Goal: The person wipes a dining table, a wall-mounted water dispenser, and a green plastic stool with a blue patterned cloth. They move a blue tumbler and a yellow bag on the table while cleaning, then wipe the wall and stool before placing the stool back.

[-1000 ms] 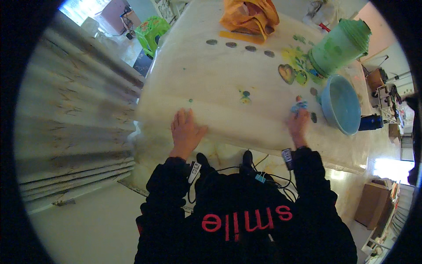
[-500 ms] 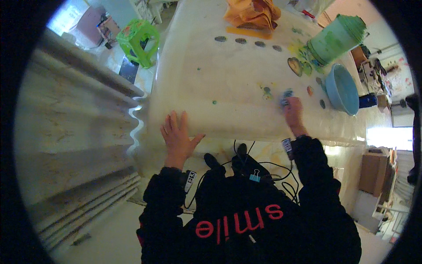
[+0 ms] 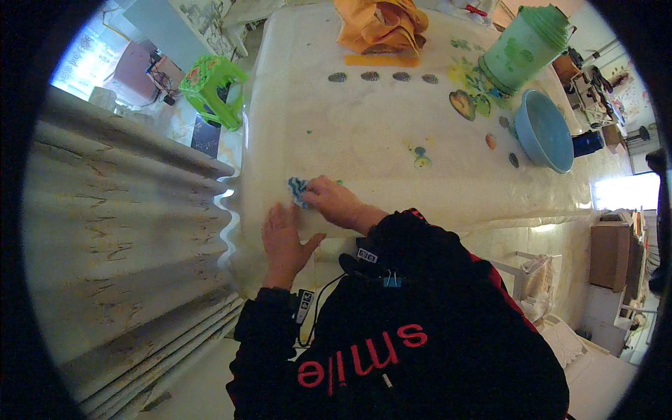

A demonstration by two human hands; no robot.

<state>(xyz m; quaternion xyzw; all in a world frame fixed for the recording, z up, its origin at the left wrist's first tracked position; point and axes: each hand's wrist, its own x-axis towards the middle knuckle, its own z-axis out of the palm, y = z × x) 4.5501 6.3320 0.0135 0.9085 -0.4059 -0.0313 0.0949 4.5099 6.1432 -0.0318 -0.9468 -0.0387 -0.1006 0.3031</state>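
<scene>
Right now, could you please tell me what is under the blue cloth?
The table shows beside the cloth, which the right hand holds. Directly beneath the cloth, everything is covered, so I cannot tell whether the surface there is clean or stained.

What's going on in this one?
A person leans over a table with a pale cover. The right hand reaches across the body, gripping a blue-and-white cloth on the cover's near-left part. The left hand is spread open by the near edge, close to it. A blue basin stands farther right; a crumpled orange cloth lies toward the far side.
</scene>
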